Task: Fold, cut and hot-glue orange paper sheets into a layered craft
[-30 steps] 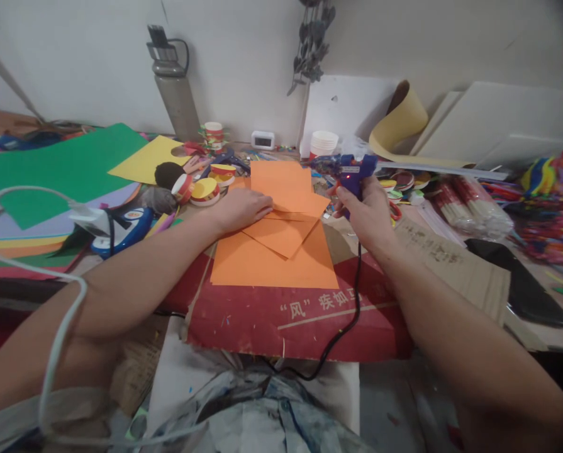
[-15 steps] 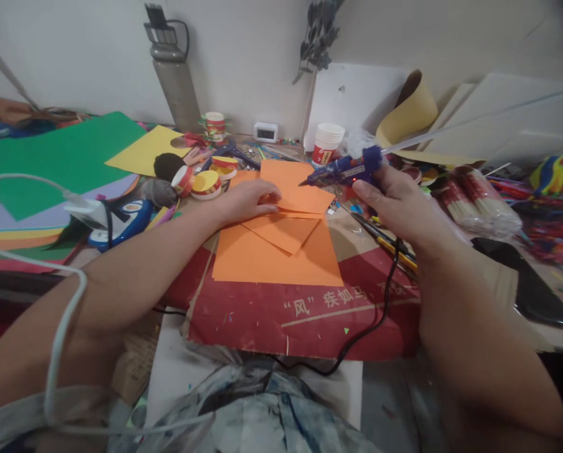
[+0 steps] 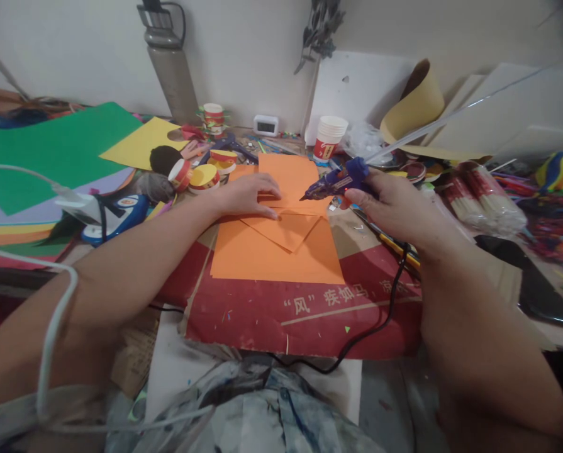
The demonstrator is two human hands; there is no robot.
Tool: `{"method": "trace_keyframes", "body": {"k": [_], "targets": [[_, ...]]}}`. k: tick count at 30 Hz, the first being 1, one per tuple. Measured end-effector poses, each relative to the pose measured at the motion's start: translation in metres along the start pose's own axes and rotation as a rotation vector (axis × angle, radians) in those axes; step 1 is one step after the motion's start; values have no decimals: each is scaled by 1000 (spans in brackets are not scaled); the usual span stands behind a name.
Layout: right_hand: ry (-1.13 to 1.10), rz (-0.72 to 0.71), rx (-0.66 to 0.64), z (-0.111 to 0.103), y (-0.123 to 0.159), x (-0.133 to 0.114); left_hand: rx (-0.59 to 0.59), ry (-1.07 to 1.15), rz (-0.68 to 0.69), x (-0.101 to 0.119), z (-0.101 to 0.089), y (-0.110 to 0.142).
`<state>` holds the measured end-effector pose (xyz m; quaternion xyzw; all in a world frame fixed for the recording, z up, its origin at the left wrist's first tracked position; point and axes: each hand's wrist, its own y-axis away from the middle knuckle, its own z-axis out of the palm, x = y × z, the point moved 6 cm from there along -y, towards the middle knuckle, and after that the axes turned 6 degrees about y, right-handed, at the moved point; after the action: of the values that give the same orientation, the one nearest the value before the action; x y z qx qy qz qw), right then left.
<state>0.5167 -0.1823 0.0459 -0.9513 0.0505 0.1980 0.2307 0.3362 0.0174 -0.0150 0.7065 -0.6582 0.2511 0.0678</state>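
My right hand (image 3: 397, 204) is wrapped round a blue hot glue gun (image 3: 335, 180), with a clear glue stick (image 3: 432, 129) jutting from its back. The gun's nozzle points left, just over the right part of the folded orange paper (image 3: 288, 179). My left hand (image 3: 250, 195) rests on that paper's left side, thumb and fingers apart. Beneath the folded piece, whose pointed flap hangs toward me, lies a flat orange sheet (image 3: 243, 258).
Under the paper is a red cardboard sheet (image 3: 262, 321), with the gun's black cord (image 3: 370, 336) crossing it. Paper cups (image 3: 331, 135) stand behind, cut cup pieces (image 3: 203, 177) to the left. A black phone (image 3: 526, 277) and wrapped stick bundles (image 3: 479, 195) are at right.
The glue gun has moved slightly lower, its nozzle nearer the folded paper. My left thumb has spread away from the fingers. The whole view has shifted a little.
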Motion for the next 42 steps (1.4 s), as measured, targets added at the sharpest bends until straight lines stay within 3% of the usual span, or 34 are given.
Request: {"method": "trace_keyframes", "body": {"k": [7,11,13,18,22,24,27,30,35,42], "targets": [[-46,21,-9,5,-4,1,-107,-249,-41,15,1,7],[-87,44,-2,5,-5,4,-94,-362,-108,16,3,6],[-107,62,16,6,-6,7,17,-359,-169,14,-4,4],[-279,97,119,8,-9,17,567,-308,-354,15,-59,19],[-507,122,187,6,-10,16,641,-309,-357,16,-76,29],[-597,149,255,4,-9,18,614,-307,-317,13,-69,27],[-694,230,401,4,-8,31,429,-222,-247,3,-41,15],[-780,362,467,20,-8,49,291,-201,-249,-6,-20,7],[-819,546,379,57,-7,56,284,-224,-277,-4,-14,5],[-771,557,269,79,-2,37,178,-317,-382,22,-14,4]]}}
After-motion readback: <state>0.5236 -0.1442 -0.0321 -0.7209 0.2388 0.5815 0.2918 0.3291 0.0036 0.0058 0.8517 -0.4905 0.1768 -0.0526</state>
